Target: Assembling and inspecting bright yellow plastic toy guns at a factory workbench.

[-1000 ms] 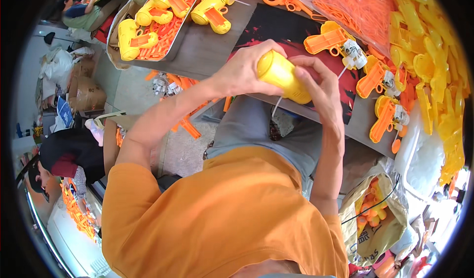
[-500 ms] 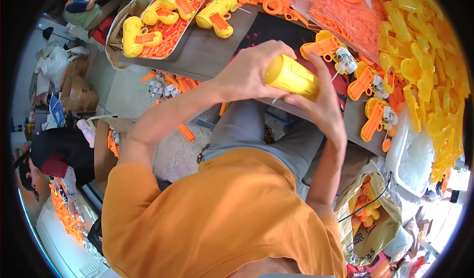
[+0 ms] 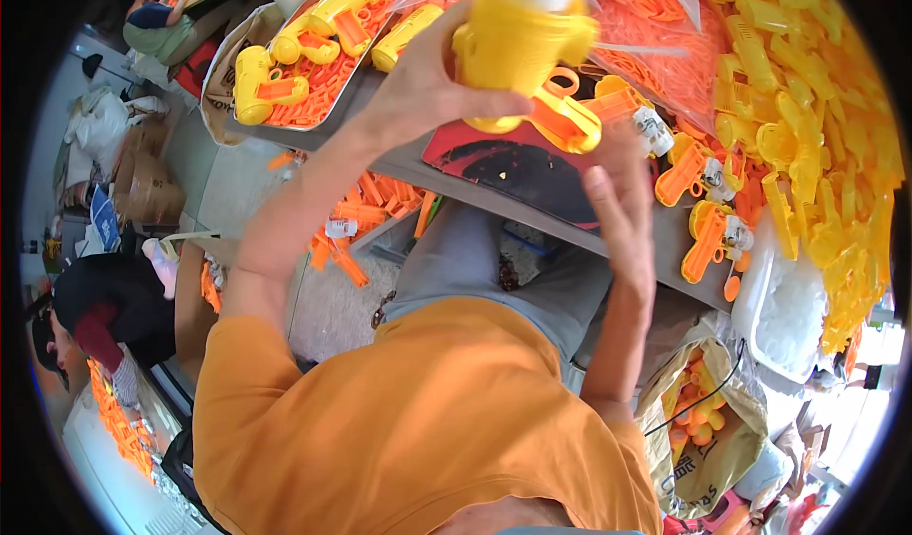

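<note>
Yellow toy (image 3: 522,46) had risen and turned, now above the dark mat (image 3: 513,179). Left hand (image 3: 418,88) wrapped its body; right hand (image 3: 622,188), half open, looked empty by the mat's right end. Firm left grip advisable.

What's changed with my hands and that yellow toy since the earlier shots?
Your left hand has moved the yellow toy up the picture and turned it, its orange handle now showing. Your right hand has let go of it. The toys piled at upper left look unchanged.
</note>
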`<state>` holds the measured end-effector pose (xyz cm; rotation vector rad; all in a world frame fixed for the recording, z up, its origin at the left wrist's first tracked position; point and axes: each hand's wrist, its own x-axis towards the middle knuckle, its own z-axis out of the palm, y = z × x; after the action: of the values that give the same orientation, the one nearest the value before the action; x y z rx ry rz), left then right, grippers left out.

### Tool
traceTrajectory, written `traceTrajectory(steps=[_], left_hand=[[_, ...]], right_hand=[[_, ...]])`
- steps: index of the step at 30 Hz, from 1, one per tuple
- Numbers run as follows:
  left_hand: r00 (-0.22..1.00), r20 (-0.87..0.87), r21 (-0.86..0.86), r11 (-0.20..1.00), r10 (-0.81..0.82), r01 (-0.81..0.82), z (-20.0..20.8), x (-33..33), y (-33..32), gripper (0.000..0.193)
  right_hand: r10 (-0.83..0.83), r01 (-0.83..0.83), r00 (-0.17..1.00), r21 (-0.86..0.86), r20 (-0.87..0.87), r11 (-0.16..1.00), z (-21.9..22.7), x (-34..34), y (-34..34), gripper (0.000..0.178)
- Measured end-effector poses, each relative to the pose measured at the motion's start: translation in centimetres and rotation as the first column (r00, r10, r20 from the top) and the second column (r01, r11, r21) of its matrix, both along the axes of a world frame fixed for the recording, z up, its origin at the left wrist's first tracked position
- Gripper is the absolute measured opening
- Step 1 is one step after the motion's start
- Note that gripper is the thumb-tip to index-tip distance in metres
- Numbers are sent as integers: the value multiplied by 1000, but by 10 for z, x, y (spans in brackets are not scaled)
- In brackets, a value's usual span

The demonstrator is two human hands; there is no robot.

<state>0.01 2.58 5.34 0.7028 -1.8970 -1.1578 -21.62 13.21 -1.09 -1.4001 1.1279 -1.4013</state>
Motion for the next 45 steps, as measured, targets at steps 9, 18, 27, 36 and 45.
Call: traceTrajectory(steps=[9, 18, 27, 36, 45], left_hand=[[921, -342, 24, 978, -187, 208, -31, 2, -17, 107], [953, -297, -26, 998, -61, 56, -34, -7, -21, 72], [944, -318, 225, 960, -89, 167, -73, 0, -49, 77], [969, 10, 173, 954, 246, -244, -79, -6, -54, 84], [716, 501, -414, 861, 486, -295, -39, 38, -179, 71]], right_hand=[[-7, 24, 980, -85, 199, 996, -30, 20, -11, 50], [-11, 16, 995, -49, 101, 999, -26, 17, -7, 43], [-435, 356, 871, -319, -227, 878, -60, 33, -23, 35], [-307, 342, 894, 55, -327, 938, -61, 15, -15, 37], [-550, 563, 721, -107, -422, 820, -58, -46, -29, 16]])
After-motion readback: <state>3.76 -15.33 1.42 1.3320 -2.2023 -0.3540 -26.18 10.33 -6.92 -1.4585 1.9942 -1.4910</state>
